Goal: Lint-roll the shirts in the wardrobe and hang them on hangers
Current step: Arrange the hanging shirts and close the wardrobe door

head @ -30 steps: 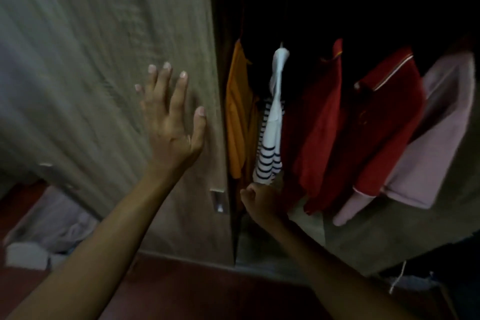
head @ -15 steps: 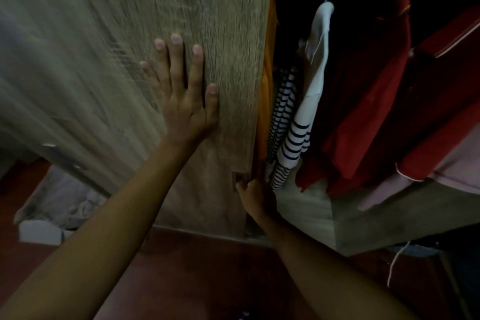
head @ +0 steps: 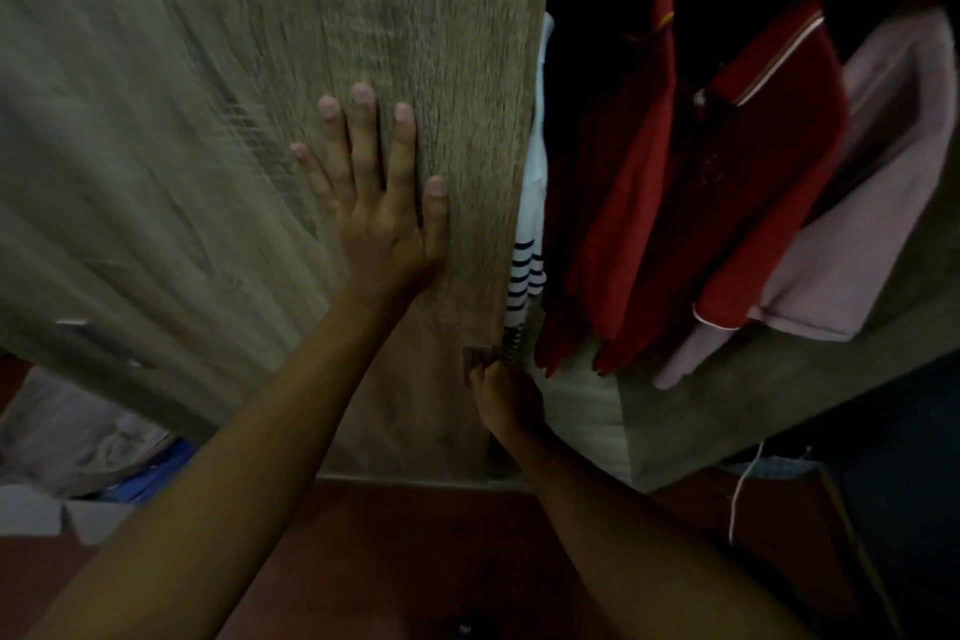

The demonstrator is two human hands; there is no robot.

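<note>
My left hand [head: 376, 195] lies flat, fingers spread, on the light wooden wardrobe door [head: 249, 83]. My right hand [head: 504, 392] is closed on the small metal handle [head: 478, 359] at the door's right edge, low down. Inside the dark wardrobe hang a white shirt with dark stripes [head: 527, 244], partly hidden behind the door edge, two red shirts [head: 623, 203] [head: 763, 182] and a pale pink shirt [head: 878, 203]. No lint roller is in view.
A wooden shelf [head: 587, 411] lies under the hanging shirts. Pale cloth and a blue item [head: 104, 452] lie on the red floor [head: 395, 546] at the left. A white cord [head: 740, 494] hangs at the lower right.
The door has slid to the right under both hands. It now hides the orange shirt and most of the striped one.
</note>
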